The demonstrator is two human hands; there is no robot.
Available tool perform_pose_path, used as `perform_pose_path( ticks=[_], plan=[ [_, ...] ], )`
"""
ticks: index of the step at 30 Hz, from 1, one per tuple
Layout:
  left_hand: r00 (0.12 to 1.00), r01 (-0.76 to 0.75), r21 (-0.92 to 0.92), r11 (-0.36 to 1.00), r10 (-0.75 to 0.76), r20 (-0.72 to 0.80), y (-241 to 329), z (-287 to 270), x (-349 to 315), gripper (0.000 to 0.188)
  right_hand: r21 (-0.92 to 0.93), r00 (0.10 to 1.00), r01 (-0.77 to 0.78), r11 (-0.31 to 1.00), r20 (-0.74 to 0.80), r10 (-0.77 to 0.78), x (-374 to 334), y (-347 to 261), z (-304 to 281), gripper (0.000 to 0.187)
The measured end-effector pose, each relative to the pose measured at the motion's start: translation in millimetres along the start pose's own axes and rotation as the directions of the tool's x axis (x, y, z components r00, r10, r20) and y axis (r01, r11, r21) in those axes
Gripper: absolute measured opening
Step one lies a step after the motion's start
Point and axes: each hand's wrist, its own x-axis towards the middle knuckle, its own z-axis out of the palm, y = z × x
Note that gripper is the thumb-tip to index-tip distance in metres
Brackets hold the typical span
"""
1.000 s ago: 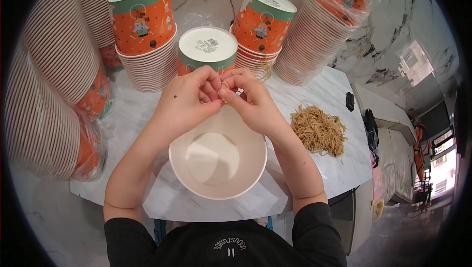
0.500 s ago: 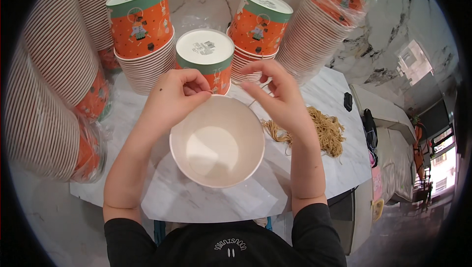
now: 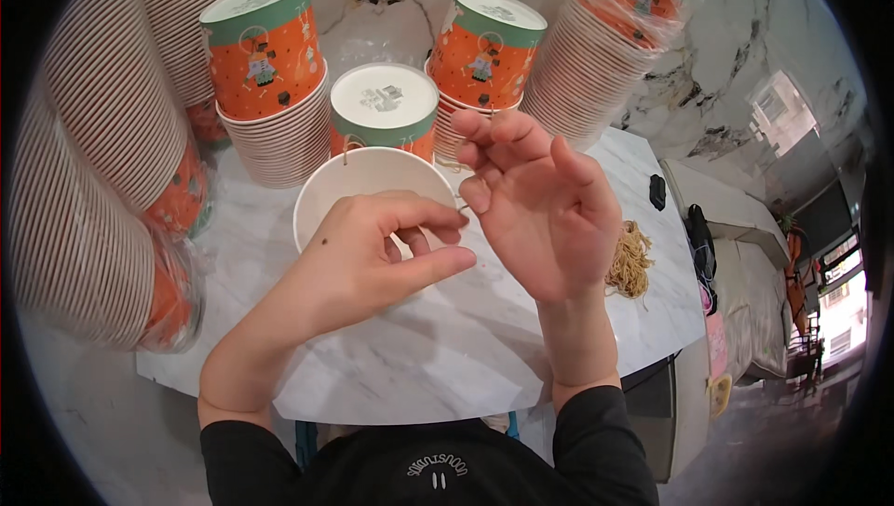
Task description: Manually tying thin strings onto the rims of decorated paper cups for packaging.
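A white-lined paper bucket [image 3: 372, 175] tilts on the table in front of me, its mouth partly hidden by my left hand. A thin tan cord [image 3: 345, 154] passes at its far rim. My left hand [image 3: 382, 250] reaches across the mouth to the right rim, thumb and index finger apart. A short bit of cord shows at its index fingertip. Just outside that rim, my right hand [image 3: 540, 199] is turned palm up, fingers loosely curled and thumb apart. One of its fingertips is close to the cord bit.
Behind stand upside-down stacks of orange and green paper buckets [image 3: 261, 59], [image 3: 489, 50]. A shorter bucket [image 3: 384, 96] is between them. Plastic-wrapped stacks [image 3: 102, 217] crowd the left. A bundle of tan cords [image 3: 630, 259] and a small black object [image 3: 657, 192] lie on the marble-patterned table [image 3: 419, 366].
The bucket has tipped and shifted left. My left hand moved from the far rim rightward and nearer, across the mouth. My right hand turned palm up beside the right rim.
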Motion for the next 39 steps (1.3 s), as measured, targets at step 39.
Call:
perform_pose_path(
  ticks=[39],
  plan=[
    [0.988, 0.039, 0.092, 0.995, -0.052, 0.145, 6.9, -47.7, 3.2, 0.010, -0.991, 0.992, 0.127, 0.040, 0.126, -0.030, -8.3, 4.6, 29.2, 0.010]
  ],
)
